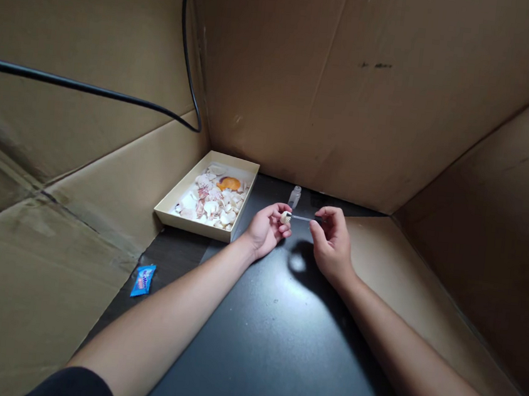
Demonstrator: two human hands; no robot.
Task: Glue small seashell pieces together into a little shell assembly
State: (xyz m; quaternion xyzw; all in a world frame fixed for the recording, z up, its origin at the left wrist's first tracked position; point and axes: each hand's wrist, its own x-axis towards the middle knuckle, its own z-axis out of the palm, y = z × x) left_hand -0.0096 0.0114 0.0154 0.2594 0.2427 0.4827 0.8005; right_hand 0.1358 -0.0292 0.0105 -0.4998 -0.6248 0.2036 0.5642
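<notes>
Between the fingertips of my left hand [266,231] is a small cream seashell [286,217] with a ridged surface. My right hand [333,243] pinches one end of a thin, pale, see-through stick [302,218] between thumb and fingers. The stick lies nearly level, and its far end reaches the shell; whether it touches is too small to tell. Just behind my left fingers, a small clear bottle [295,196] stands on the dark table [249,341]. To the left of that hand, a shallow cream box [195,227] holds many loose shells, including an orange one [229,183].
Tall cardboard walls [350,106] enclose the table at the back and both sides. A blue candy wrapper [143,280] lies by the left edge. A black cable [128,98] hangs across the upper left. A cardboard flap [381,254] lies along the right.
</notes>
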